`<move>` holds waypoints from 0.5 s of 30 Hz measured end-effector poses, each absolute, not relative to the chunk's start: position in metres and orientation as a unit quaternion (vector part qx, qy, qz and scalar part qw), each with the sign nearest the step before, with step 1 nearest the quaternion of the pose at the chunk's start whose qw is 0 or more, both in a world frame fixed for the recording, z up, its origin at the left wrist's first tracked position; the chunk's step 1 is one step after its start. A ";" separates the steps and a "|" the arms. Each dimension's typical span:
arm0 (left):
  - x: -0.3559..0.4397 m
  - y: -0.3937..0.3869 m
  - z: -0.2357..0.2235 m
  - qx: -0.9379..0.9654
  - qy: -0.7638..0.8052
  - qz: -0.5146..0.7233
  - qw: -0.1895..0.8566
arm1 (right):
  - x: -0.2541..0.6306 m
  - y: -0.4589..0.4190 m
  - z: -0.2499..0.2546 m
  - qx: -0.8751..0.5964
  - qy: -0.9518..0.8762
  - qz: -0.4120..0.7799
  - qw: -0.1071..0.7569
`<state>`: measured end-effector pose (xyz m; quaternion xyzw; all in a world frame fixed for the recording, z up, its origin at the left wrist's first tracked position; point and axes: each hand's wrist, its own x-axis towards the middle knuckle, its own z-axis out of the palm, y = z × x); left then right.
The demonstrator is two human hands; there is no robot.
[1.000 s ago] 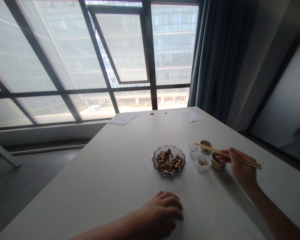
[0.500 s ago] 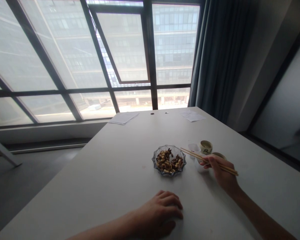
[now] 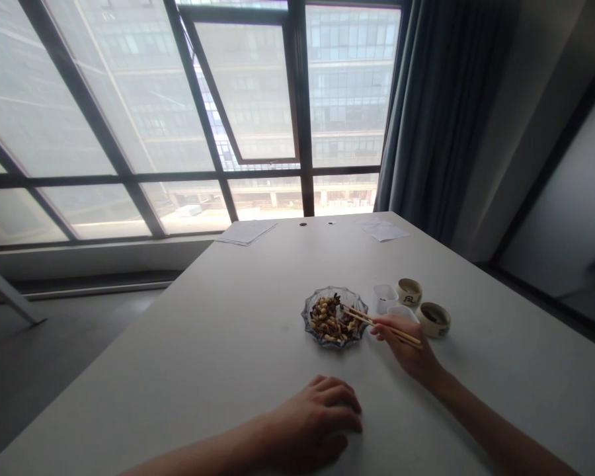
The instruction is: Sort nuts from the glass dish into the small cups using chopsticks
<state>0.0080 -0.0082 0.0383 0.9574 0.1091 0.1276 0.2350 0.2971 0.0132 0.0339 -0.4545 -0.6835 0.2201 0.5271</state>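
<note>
A glass dish [image 3: 308,313] of mixed nuts and beans sits mid-table. My right hand [image 3: 407,348] is closed on a pair of wooden chopsticks [image 3: 379,322], and their tips reach into the dish from the right. Just right of the dish stand two small white plastic cups [image 3: 384,295] and two small round ceramic cups [image 3: 409,290]; the nearer white cup is partly hidden by my hand. My left hand [image 3: 320,416] rests palm down on the white table [image 3: 238,344] near the front, fingers loosely curled, holding nothing.
Sheets of paper [image 3: 246,232] lie at the table's far left edge, more paper [image 3: 383,231] at the far right. Large windows stand beyond the table, a dark curtain [image 3: 441,112] hangs at the right, and grey floor lies to the left.
My right hand has moved left with the chopsticks, from over the small cups to the glass dish, uncovering the ceramic cups. My left hand has stayed put.
</note>
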 end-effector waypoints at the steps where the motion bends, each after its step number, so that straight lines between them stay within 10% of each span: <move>1: 0.008 -0.008 0.038 0.957 0.109 0.128 0.235 | 0.297 0.013 0.034 -0.451 -0.687 0.222 0.525; 15: 0.006 -0.009 0.033 0.959 0.114 0.131 0.222 | 0.300 0.018 0.023 -0.463 -0.656 0.233 0.549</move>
